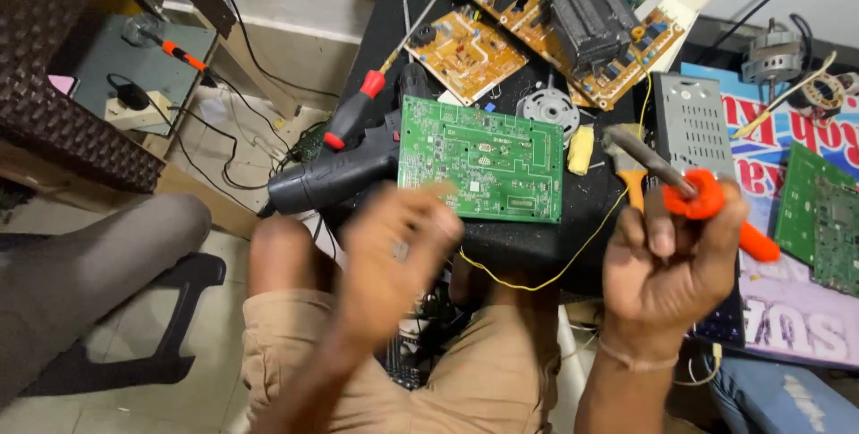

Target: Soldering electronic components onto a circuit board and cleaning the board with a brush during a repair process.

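- Two hands up over the lap, near edge of the black bench point(501, 246).
- Right hand point(671, 259) is clenched round the orange handle of a soldering iron point(693, 192); its dark shaft runs up and left, tip hanging above the bench just right of the green circuit board point(481, 158).
- Left hand point(394, 251) is motion-blurred, fingers curled; something small may be pinched there, but I cannot tell whether it grasps anything.
- Green board lies flat, mid-bench, right in front of both hands, not touched by either.
- Step in hand (my read): iron is picked up and poised, board work not yet begun.
- Next move calls for bringing the tip down onto a joint with the left hand steadying the board or feeding solder; keep the shaft off the yellow wire point(573, 259) looping across the near edge.
- Left of the board: black hot-air gun point(331, 179), with a red-and-black screwdriver point(353, 112) just beyond it.
- Far side: two tan circuit boards point(465, 54), the larger carrying a black heatsink, and a round metal motor part point(548, 110).
- Right: perforated grey metal box point(691, 125), more green boards point(819, 215) on a printed sheet.
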